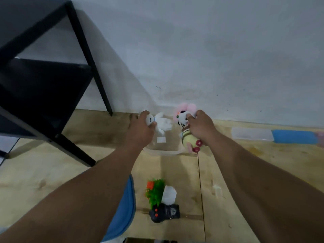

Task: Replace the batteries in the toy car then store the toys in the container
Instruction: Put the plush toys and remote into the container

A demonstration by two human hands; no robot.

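Shelving (43,81) in black stands at the far left, its legs planted on the wooden floor (52,172) against a pale wall (192,50). Right of it, both arms reach forward over a clear container (162,152) that sits on the floor near the wall. The left hand (140,129) grips a white plush (160,123) by its head, the body and limbs sticking out to the right above the container's open top. Just beside it, the right hand (199,128) holds a doll (186,130) with pink ears and a pale yellow dress, fingers curled over its head, feet hanging down at the container's right edge. The 2 toys are near each other but I cannot tell if they touch.

Closer to the person, below the container, a green plastic plant (155,191) with an orange bit lies on the floor, touching a white piece (169,194). Just beneath them sits a black remote (164,212) with red buttons. A blue cushion (125,207) shows under the left forearm.

Far right, along the wall, a clear lid (251,135) lies flat on the floor, with a blue object (294,136) touching its right end.
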